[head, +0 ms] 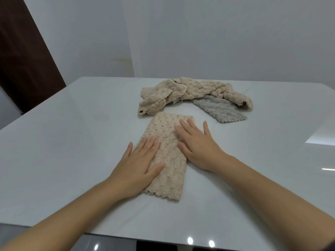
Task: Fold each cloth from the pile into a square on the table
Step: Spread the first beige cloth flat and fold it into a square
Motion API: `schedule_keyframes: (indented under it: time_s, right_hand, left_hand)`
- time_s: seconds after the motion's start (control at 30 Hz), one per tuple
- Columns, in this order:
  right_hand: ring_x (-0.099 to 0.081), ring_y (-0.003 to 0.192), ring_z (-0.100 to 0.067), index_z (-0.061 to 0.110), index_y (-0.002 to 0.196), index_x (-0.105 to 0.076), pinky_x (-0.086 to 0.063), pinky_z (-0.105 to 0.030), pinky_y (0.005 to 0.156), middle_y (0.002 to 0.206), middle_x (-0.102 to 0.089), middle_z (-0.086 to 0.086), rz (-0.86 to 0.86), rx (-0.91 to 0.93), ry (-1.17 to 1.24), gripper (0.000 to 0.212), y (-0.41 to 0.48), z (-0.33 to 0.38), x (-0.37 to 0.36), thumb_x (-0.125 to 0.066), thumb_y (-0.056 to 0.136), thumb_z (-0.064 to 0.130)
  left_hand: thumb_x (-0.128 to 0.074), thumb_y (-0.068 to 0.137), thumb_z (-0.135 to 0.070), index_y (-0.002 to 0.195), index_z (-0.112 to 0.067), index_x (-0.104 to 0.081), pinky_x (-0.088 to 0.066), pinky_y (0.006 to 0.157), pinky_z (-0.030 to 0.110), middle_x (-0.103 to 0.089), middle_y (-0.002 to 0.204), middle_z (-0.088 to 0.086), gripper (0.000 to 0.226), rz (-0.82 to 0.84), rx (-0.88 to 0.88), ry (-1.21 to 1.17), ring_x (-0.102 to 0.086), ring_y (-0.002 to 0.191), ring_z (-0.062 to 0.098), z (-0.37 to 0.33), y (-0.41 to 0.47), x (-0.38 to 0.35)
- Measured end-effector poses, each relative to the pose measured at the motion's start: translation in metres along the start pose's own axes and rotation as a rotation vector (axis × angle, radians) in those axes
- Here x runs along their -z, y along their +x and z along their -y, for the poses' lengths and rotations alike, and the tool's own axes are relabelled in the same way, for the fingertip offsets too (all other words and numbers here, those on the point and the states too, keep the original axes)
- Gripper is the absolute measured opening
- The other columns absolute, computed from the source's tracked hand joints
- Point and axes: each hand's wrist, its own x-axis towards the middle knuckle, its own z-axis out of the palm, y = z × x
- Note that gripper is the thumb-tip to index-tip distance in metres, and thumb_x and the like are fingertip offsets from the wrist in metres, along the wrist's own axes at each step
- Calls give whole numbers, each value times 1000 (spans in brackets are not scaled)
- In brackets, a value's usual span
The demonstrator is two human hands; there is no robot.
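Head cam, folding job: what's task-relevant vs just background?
In play: beige cloth under both flat hands, left and right; pile of beige cloths; grey cloth; table.
Background: white wall; dark door.

Left hand (138,164) lying flat, palm down, fingers spread, pointing forward. Right hand (196,144) lying flat beside it, slightly farther forward, fingers splayed. Both forearms bare, reaching forward.
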Motion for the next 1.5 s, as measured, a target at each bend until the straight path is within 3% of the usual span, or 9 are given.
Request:
schedule_keyframes:
  time_s: [0.13, 0.23, 0.5, 0.6, 0.67, 0.9, 1.03, 1.23, 1.5]
  right_hand:
    - [5, 150, -13, 25, 154, -17, 8, -48, 120, 163, -6, 6, -29, 90, 56, 54, -23, 1, 7, -33, 103, 28]
    - [-1, 150, -9, 28, 152, -25, 6, -45, 121, 161, -15, 10, -68, 137, 83, 56, -41, -6, 7, -43, 99, 23]
    - [-28, 143, -6, 30, 141, -45, -17, -45, 119, 148, -42, 12, -206, 312, 157, 65, -56, -2, -2, -65, 79, 33]
    - [-50, 125, -11, 17, 133, -55, -42, -36, 103, 131, -59, 4, -282, 384, 183, 60, -50, 14, -7, -71, 77, 30]
    - [-58, 113, -17, 12, 126, -60, -49, -33, 90, 123, -65, -1, -288, 404, 204, 51, -48, 19, -12, -75, 79, 26]
    - [-36, 139, -9, 20, 139, -52, -22, -24, 117, 147, -47, 2, -91, 281, 388, 57, -51, 7, -21, -69, 86, 13]
    - [-40, 136, -3, 23, 136, -55, -28, -24, 116, 143, -51, 4, -95, 219, 589, 60, -51, 4, -21, -68, 82, 1]
    - [-48, 129, 3, 25, 131, -60, -36, -25, 112, 135, -57, 12, -121, 161, 757, 62, -52, 4, -15, -61, 80, -9]
    - [-27, 142, 2, 28, 143, -47, -18, -18, 118, 151, -39, 11, 10, 266, 346, 50, -63, -12, -5, -57, 95, 19]
  left_hand:
    - [-36, 85, -73, 139, -32, -42, -13, 119, 29, -31, 151, -19, 68, -198, -133, -262, -13, 143, -4, 4, -12, 11]
    - [-60, 76, -70, 108, -31, -60, -38, 97, 26, -52, 116, -20, 51, -224, -345, -140, -48, 116, 3, 13, -23, 22]
    - [-45, 92, -44, 89, -22, -62, -41, 66, 19, -52, 81, -20, 28, -274, -369, -18, -48, 77, -2, 1, -23, 19]
    - [-45, 91, -47, 88, -24, -62, -34, 63, 9, -44, 73, -30, 29, -320, -312, -94, -44, 71, -12, -7, -21, 18]
    - [-50, 89, -54, 89, -26, -62, -35, 68, 10, -45, 76, -31, 31, -319, -348, -89, -44, 73, -13, -9, -22, 18]
    - [-60, 79, -62, 136, -20, -48, -32, 108, 28, -44, 144, -11, 71, -259, -393, -116, -42, 133, 7, 27, -44, 20]
    - [-49, 83, -29, 142, -24, -42, -34, 107, 28, -42, 147, -12, 60, -377, -289, -32, -38, 136, 4, 43, -46, 23]
    - [-48, 89, -45, 150, -23, -31, -16, 115, 16, -27, 156, -10, 67, -274, -281, 40, -20, 144, 2, 43, -21, 23]
    - [-41, 93, -38, 144, -43, -33, -17, 114, 12, -28, 151, -25, 52, -24, -361, -105, -20, 139, -12, 32, -17, 14]
